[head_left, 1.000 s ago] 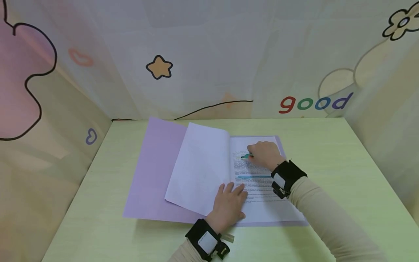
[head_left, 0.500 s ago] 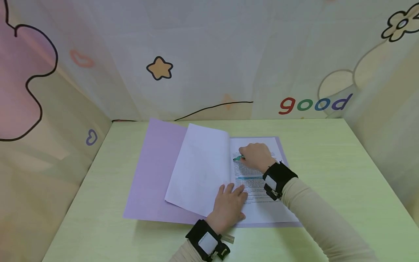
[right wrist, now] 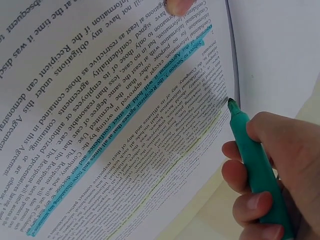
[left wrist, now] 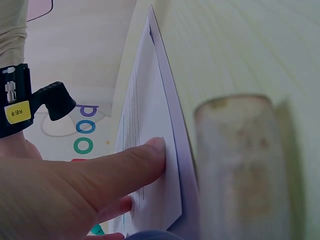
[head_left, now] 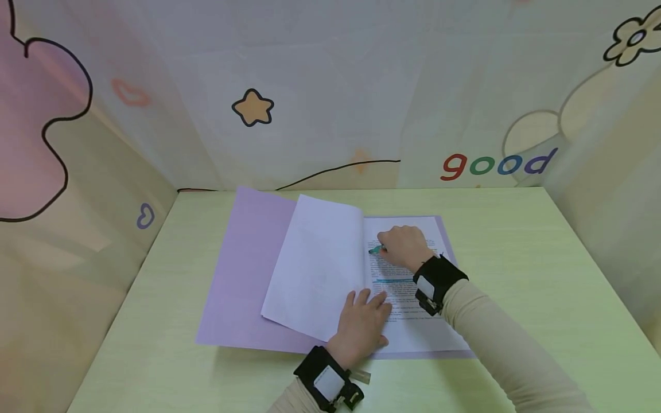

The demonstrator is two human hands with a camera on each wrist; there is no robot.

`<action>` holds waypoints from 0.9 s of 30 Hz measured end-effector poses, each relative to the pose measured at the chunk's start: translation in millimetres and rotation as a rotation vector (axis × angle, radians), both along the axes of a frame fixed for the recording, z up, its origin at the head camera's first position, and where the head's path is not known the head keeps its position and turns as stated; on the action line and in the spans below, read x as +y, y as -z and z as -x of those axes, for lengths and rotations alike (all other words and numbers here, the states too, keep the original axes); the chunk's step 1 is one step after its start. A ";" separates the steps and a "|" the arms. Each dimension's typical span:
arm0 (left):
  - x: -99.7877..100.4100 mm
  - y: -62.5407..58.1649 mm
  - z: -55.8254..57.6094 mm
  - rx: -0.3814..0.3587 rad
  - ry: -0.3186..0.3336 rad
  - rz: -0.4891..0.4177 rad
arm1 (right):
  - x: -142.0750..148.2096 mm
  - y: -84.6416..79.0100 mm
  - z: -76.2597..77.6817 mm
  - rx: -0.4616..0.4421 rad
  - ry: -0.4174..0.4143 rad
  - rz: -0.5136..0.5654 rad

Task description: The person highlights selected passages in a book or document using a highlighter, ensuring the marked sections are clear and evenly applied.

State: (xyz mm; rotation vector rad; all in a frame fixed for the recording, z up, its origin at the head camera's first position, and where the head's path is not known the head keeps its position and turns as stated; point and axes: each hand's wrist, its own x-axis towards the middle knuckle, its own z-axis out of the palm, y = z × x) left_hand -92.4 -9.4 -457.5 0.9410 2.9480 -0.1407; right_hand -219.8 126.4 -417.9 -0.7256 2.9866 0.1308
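My right hand (head_left: 406,248) grips a teal highlighter (right wrist: 260,165), its tip (right wrist: 231,102) at the left margin of a printed page (head_left: 403,264). The tip is at the end of a thin yellow-green line (right wrist: 165,181) along the text. A thick blue highlighted stripe (right wrist: 120,127) crosses the page nearer to me. My left hand (head_left: 358,327) rests with spread fingers on the lower left of the page beside the fold; its thumb (left wrist: 145,159) lies over the paper in the left wrist view. A turned-over white sheet (head_left: 315,264) lies to the left.
The papers lie in an open purple folder (head_left: 227,310) on a pale green table (head_left: 527,275). A small pale cylinder (left wrist: 245,170), blurred up close, lies beside my left wrist. A printed curtain (head_left: 330,86) hangs behind the table.
My right hand has moved left and slightly down with the highlighter, from over the text to the left margin, and has been nearly still since. My left hand has stayed in place.
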 end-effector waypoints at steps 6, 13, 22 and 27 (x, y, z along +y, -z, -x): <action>-0.2 -1.7 -0.3 0.014 0.009 -0.005 | -0.8 1.9 0.6 0.011 -0.008 -0.012; 0.2 -2.8 -0.3 0.000 0.005 0.008 | -1.8 4.2 0.2 0.007 0.001 -0.030; -0.6 -1.2 -0.8 0.019 0.007 0.001 | -5.8 3.4 -0.5 -0.013 0.010 -0.058; -0.9 -0.2 -0.7 0.020 0.008 -0.002 | -7.8 2.4 -0.9 0.002 0.003 -0.074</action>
